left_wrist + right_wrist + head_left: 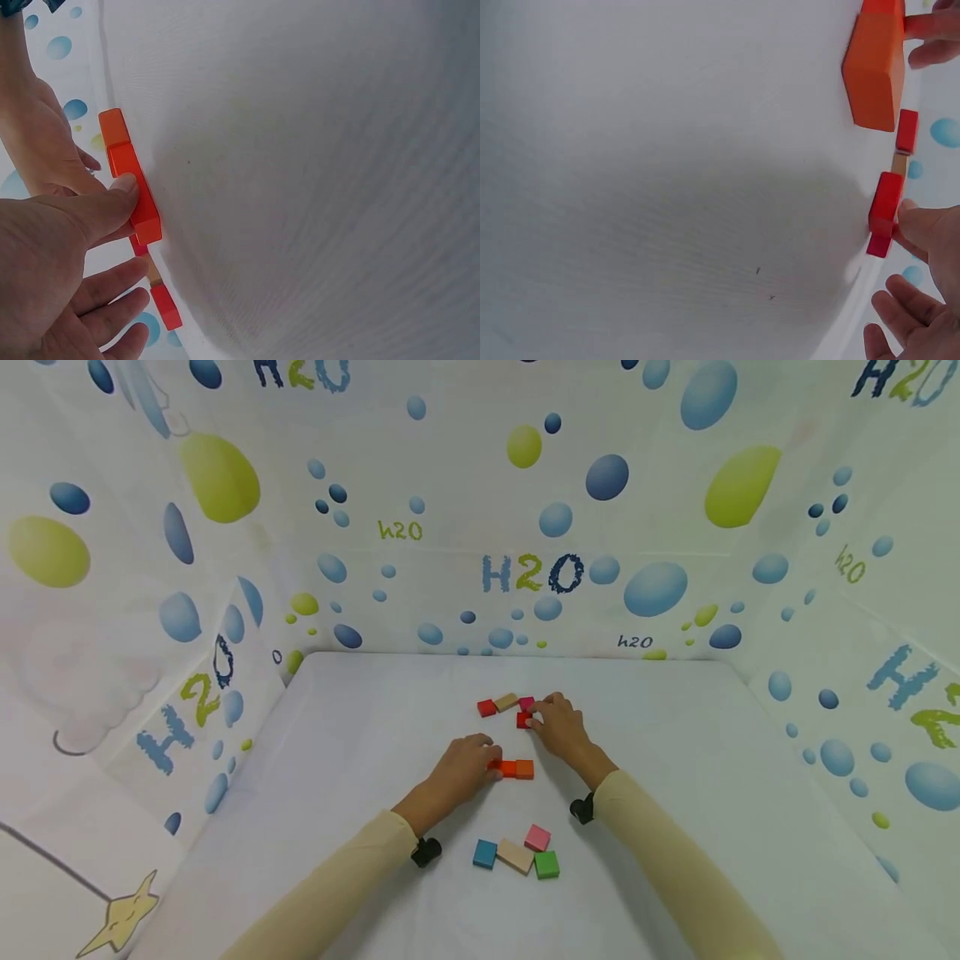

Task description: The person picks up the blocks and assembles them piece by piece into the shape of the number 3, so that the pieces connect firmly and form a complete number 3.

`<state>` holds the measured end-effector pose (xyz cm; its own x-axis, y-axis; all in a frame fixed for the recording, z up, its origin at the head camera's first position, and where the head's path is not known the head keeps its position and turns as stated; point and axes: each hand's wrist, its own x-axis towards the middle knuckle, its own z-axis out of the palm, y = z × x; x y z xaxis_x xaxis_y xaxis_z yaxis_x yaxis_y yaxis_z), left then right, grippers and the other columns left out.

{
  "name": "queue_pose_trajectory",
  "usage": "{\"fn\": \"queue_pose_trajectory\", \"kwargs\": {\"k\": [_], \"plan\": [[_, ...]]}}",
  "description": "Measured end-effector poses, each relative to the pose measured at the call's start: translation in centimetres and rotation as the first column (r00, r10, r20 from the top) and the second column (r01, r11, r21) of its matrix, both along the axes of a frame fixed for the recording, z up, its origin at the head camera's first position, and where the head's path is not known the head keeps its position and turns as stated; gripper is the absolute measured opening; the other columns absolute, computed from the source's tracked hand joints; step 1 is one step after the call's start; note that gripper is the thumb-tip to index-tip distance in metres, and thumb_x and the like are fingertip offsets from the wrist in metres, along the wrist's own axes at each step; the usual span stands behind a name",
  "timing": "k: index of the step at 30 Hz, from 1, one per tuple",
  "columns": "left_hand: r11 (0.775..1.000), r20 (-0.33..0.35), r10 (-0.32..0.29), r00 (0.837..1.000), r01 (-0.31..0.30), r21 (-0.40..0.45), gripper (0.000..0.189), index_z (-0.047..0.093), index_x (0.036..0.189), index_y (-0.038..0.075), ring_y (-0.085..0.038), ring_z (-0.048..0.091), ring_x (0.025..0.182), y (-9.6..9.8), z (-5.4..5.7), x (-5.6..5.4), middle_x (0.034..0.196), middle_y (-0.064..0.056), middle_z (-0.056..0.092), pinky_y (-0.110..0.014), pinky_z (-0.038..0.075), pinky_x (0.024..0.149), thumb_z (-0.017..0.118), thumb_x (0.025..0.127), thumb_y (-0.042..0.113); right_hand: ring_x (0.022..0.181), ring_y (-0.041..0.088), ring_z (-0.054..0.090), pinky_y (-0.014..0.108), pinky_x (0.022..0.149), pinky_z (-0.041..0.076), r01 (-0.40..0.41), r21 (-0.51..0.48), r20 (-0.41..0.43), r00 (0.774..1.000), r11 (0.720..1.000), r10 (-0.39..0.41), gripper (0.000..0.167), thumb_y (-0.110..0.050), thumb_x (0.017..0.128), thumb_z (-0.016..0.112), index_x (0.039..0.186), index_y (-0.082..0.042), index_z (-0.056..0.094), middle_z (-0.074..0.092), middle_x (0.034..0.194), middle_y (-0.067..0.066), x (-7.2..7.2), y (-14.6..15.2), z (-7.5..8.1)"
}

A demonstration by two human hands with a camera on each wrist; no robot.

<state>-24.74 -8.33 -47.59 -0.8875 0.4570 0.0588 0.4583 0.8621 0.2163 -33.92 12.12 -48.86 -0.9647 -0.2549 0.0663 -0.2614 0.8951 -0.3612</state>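
Fingers first: left hand [461, 766] pinches the red-orange block [507, 768], thumb [112, 196] pressed on its side; an orange block [525, 769] butts against its far end. Right hand [558, 725] grips a small red block [522, 720] between thumb and fingertips [915, 225] — just behind the orange pair on the white table [360, 735]. Touching that hand: pink block [527, 702], then tan block [506, 702] and another red one [487, 708] in a row. Nearer the person — blue [484, 853], tan, pink, green [547, 864] cluster.
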Motion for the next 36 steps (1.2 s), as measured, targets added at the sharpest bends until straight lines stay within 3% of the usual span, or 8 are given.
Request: {"fn": "queue_pose_trajectory", "kwargs": {"k": [13, 21, 36], "plan": [[1.0, -0.006, -0.015, 1.0, 0.016, 0.012, 0.031, 0.074, 0.123, 0.014, -0.03, 0.061, 0.13, 0.2, -0.3, -0.2, 0.135, -0.012, 0.069, -0.052, 0.05, 0.112, 0.078, 0.097, 0.031, 0.132, 0.037, 0.052, 0.062, 0.108, 0.046, 0.042, -0.112, 0.095, 0.995, 0.993, -0.031, 0.023, -0.021, 0.105, 0.067, 0.125, -0.011, 0.07, 0.055, 0.14, 0.021, -0.1, 0.6, 0.5], [1.0, 0.017, 0.013, 1.0, -0.013, 0.004, 0.032, 0.074, 0.126, 0.017, -0.028, 0.059, 0.132, -0.1, -0.9, -0.5, 0.137, -0.01, 0.068, -0.051, 0.048, 0.114, 0.078, 0.097, 0.032, 0.134, 0.036, 0.049, 0.063, 0.108, 0.045, -0.002, -0.088, 0.166, 0.986, 0.996, 0.016, 0.022, -0.022, 0.105, 0.067, 0.125, -0.014, 0.072, 0.054, 0.141, 0.02, 0.2, 1.6, 0.3], [1.0, 0.014, 0.004, 1.0, -0.005, 0.028, 0.032, 0.074, 0.126, 0.016, -0.03, 0.06, 0.132, -0.1, -0.5, -0.3, 0.136, -0.011, 0.068, -0.052, 0.049, 0.113, 0.078, 0.098, 0.031, 0.133, 0.034, 0.049, 0.068, 0.11, 0.043, -0.096, -0.036, 0.249, 0.963, 0.995, 0.102, 0.018, -0.023, 0.102, 0.071, 0.118, -0.018, 0.075, 0.055, 0.142, 0.017, 2.2, 2.8, 1.3]]}}
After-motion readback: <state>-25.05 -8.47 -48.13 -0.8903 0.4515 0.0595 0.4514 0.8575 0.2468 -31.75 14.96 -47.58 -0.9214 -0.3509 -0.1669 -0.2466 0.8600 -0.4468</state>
